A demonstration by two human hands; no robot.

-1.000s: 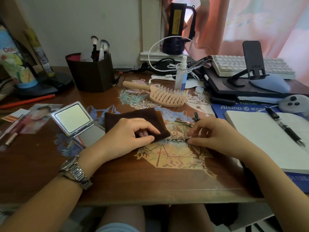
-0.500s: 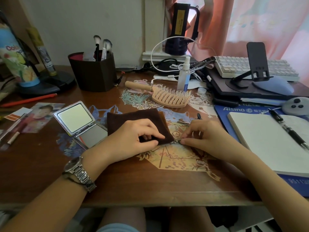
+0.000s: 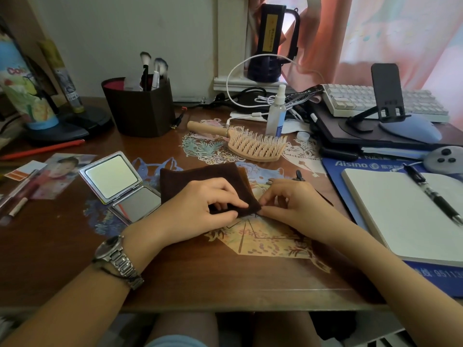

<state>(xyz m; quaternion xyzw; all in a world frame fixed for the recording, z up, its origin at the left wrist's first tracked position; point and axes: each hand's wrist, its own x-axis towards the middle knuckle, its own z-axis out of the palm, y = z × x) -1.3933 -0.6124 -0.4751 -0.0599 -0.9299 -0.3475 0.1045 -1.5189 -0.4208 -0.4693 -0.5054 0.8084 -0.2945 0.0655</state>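
L hand (image 3: 200, 209) pinches brown cloth (image 3: 198, 177) corner — R hand (image 3: 293, 204) pinching same spot.

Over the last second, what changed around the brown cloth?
The right hand slid left until it touches the corner of the brown cloth; the thin metal piece between the hands is now hidden. The left hand kept pinching the cloth; mirror and hairbrush stayed put.

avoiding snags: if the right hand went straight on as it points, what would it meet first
Likely the brown cloth corner that the left hand pinches; the right hand may already touch it.
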